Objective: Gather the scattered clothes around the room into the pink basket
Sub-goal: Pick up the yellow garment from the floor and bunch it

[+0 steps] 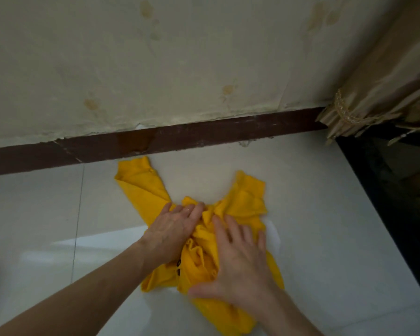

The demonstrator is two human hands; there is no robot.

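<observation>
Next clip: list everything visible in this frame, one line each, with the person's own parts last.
yellow garment: one, yellow, crumpled on the floor near the baseboard
buttons: two showing, dark, on the garment beside the left wrist
floor: one, glossy white tile
baseboard: one, dark brown, foot of the wall
wall: one, cream with faint yellowish marks
curtain: one, beige, upper right
dark strip: one, black, along the floor's right edge
left hand: one, pressing on the garment's middle
right hand: one, fingers spread flat on the garment
</observation>
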